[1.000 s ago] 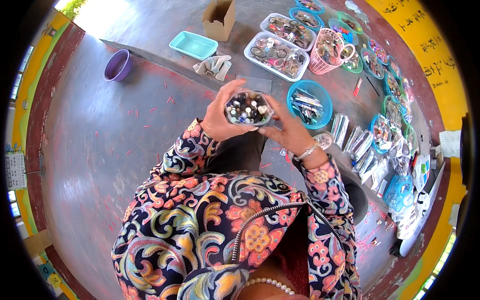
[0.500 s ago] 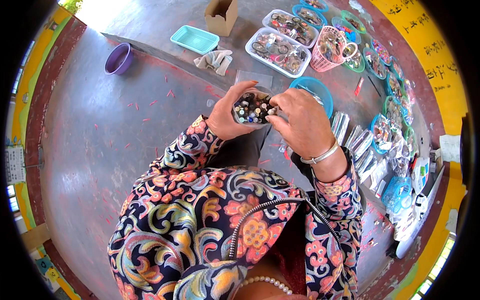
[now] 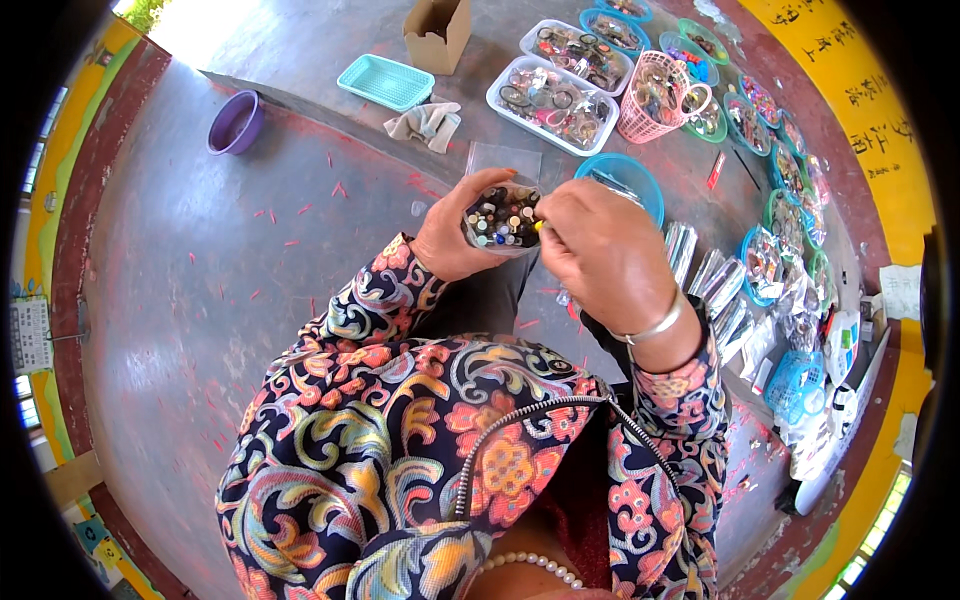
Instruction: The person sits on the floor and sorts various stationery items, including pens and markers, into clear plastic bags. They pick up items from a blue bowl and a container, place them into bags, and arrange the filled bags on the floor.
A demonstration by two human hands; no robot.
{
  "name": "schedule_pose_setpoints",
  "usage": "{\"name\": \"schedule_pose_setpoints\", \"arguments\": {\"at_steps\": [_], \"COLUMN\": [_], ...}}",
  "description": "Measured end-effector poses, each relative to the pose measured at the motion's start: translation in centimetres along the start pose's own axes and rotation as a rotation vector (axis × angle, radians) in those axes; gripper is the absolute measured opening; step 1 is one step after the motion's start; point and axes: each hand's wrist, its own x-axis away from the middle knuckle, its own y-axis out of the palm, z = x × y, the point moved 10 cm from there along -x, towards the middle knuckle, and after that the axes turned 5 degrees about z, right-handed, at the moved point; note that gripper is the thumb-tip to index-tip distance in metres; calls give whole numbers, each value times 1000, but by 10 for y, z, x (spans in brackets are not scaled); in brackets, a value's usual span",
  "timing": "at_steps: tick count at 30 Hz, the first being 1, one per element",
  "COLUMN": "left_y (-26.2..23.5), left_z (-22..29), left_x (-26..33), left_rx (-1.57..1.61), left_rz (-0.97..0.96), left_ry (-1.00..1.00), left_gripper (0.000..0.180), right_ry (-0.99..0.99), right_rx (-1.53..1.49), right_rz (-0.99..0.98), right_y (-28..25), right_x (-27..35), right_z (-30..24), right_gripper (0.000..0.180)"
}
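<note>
My left hand (image 3: 446, 238) is wrapped around a clear plastic container (image 3: 514, 249), its open top facing up, in front of my body. Inside lie many small pieces (image 3: 503, 215), mostly dark with round white, green, blue and amber ends; their exact kind is too small to tell. At the container's right edge my right hand (image 3: 608, 252), with a silver bangle at the wrist, has its thumb and fingers pinched together. A bit of yellow (image 3: 539, 226) shows at those fingertips; the rest of that small piece is hidden.
Beyond my hands lie a clear plastic bag (image 3: 500, 158), a crumpled cloth (image 3: 424, 124), a turquoise tray (image 3: 386, 82) and a cardboard box (image 3: 437, 38). A purple basin (image 3: 236, 124) stands left. Rightward are a blue basin (image 3: 640, 180), a pink basket (image 3: 652, 100), several filled baskets and silvery packets (image 3: 720, 285).
My right hand has shifted slightly, its fingers curling tighter at the container's edge. A yellow bit now shows at the fingertips, where a pale one showed before. The left hand stays nearly still.
</note>
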Motion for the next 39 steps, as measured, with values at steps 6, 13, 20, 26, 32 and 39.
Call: {"name": "schedule_pose_setpoints", "arguments": {"at_steps": [6, 13, 20, 26, 32, 39], "left_y": [-6, -11, -13, -12, -12, -9], "left_z": [3, 3, 10, 4, 5, 6], "left_x": [0, -5, -9, -9, -7, -9], "left_rx": [-134, -170, -223, -258, -244, -156], "left_rz": [19, 42, 57, 73, 75, 44], "left_ry": [54, 42, 68, 104, 74, 9], "left_gripper": [72, 75, 74, 73, 73, 73], "right_ry": [402, 862, 1070, 1464, 1645, 1443], "right_rx": [-408, -1381, -1325, -833, -672, -1009], "right_rz": [471, 812, 874, 812, 735, 545], "right_y": [-86, -29, 12, 98, 134, 141], "right_x": [25, 122, 157, 270, 317, 234], "right_z": [67, 218, 267, 336, 356, 326], "right_gripper": [9, 9, 9, 21, 21, 21]}}
